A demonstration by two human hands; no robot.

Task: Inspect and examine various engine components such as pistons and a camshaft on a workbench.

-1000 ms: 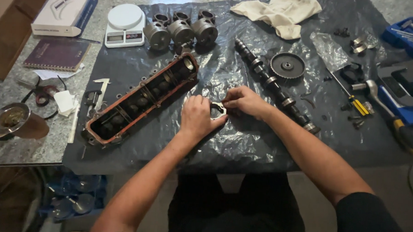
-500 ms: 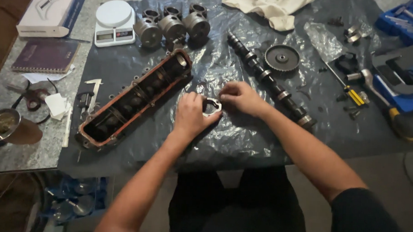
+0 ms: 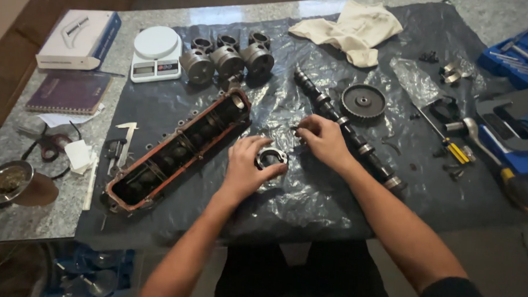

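Left hand (image 3: 244, 165) is curled around a small metal ring (image 3: 271, 159), thumb below and fingers over the top, pinning it against the black plastic sheet (image 3: 309, 197) on the counter (image 3: 57, 217). Right hand (image 3: 323, 140) sits just beyond it, fingertips pinched shut on something tiny, too small to make out, right beside the ring's far edge. That ring looks like solid machined metal: stiff, no give, dense for its size, and likely oily, so it could skate on the slick plastic. Best hold is across the outer rim, thumb opposite fingers, just as the left hand has it; the open bore is the other option. Past the right hand's knuckles lies the long camshaft (image 3: 346, 134), nearly touching, with a toothed gear (image 3: 363, 101) beyond it. Out past the left hand's fingers rests the long rust-red engine casting (image 3: 179, 148), heavy by the look of it, and further off three pistons (image 3: 226, 59) stand in a row beside a white scale (image 3: 155, 53). A cream rag (image 3: 353, 30) lies well beyond the right hand, and a screwdriver (image 3: 440, 134) off to its outer side.
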